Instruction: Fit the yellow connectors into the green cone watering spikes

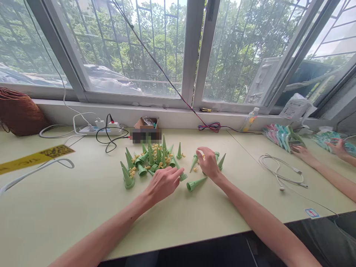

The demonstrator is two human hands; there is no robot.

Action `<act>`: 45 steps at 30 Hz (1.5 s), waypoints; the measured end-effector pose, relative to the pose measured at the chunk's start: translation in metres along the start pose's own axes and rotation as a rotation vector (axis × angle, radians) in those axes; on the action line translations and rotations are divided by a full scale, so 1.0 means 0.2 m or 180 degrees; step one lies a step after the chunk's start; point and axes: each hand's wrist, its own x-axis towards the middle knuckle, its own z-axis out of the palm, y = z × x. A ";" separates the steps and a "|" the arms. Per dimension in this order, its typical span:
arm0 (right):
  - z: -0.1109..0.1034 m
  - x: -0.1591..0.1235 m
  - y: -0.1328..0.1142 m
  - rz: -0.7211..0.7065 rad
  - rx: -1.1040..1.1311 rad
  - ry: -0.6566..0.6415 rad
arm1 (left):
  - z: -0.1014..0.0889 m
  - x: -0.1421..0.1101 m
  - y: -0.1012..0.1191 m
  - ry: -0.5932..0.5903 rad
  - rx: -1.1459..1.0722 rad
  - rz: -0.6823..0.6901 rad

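On the table, a cluster of green plastic cone spikes [150, 157] stands and lies jumbled with small yellow plastic pieces [132, 172]. My left hand [164, 182] is at the cluster's right front, thumb and fingers closed on one tilted green cone spike [182, 175]. Farther right, my right hand [209, 163] has curled fingers around a small yellow piece [204, 157], which shows only in part. Between and below the hands lies a loose green cone spike [196, 184], its open end to the left. More cone spikes sit beside and behind my right hand, partly hidden.
A power strip [100, 129] with cables and a small cardboard box [147, 122] stand at the back. A bottle [250, 119] is by the window. On the right, a white cable [275, 167] lies near another person's hands [304, 154] and pastel plastic items [280, 137].
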 end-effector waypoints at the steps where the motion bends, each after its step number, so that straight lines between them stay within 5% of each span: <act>1: -0.02 0.01 -0.02 -0.0075 0.0019 0.0145 | 0.00 0.00 0.02 0.0121 -0.0057 -0.0009; 6: -0.20 0.13 -0.08 -0.0197 0.0043 0.0870 | -0.01 -0.01 0.07 0.0469 -0.0593 -0.0044; 9: -0.32 0.23 -0.01 0.0195 0.0246 0.0816 | -0.01 -0.01 0.09 0.0561 -0.0922 -0.0099; 14: -0.47 0.26 0.28 0.1007 0.1142 -0.0630 | 0.00 -0.02 0.14 0.0552 -0.1369 -0.0227; 18: -0.54 0.14 0.47 0.0863 0.1684 -0.1882 | 0.02 -0.03 0.18 0.0393 -0.1600 -0.0313; 22: -0.49 0.03 0.54 0.0895 0.1573 -0.2291 | 0.05 -0.03 0.21 0.0104 -0.1410 -0.0378; 29: -0.32 -0.04 0.52 0.0540 0.1199 -0.2085 | 0.08 0.07 0.25 -0.0266 -0.1301 -0.0548; 38: -0.25 -0.03 0.43 0.0245 0.1076 -0.2029 | 0.15 0.18 0.25 -0.0650 -0.1572 -0.0754; 45: -0.20 -0.02 0.34 0.0029 0.1252 -0.2095 | 0.15 0.13 0.22 -0.0476 -0.1719 -0.0824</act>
